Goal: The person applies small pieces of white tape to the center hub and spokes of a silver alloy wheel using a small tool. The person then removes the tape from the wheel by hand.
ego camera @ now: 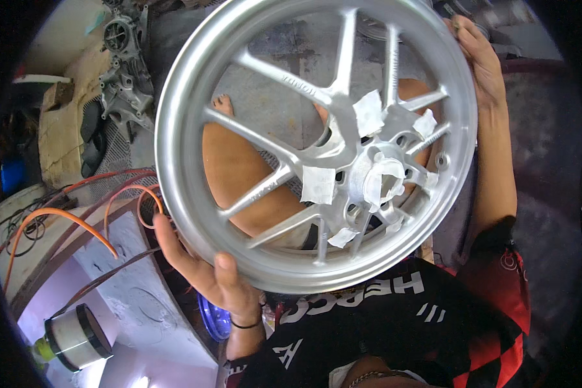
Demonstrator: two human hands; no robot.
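A bare silver cast-alloy motorcycle wheel (pixel 315 97) is held up, tilted, before my chest, with Honda lettering raised on a spoke. White tape covers parts of its hub (pixel 385 177), and a square tape patch (pixel 318 185) sits beside it; smaller pieces stick near the spoke roots. My left hand (pixel 218 281) supports the lower left of the rim, thumb raised and fingers spread along the outer edge. At the upper right, my right hand (pixel 480 63) grips the rim, its fingertips partly hidden behind the edge.
Metal engine casings (pixel 126 82) and a dark sandal (pixel 93 136) lie at upper left. Orange hoses (pixel 63 213) loop over a curved ledge. Below stands a white cylinder with black bands (pixel 79 338). A blue wheel rim (pixel 213 317) shows behind my left wrist. My bare leg (pixel 242 179) is under the wheel.
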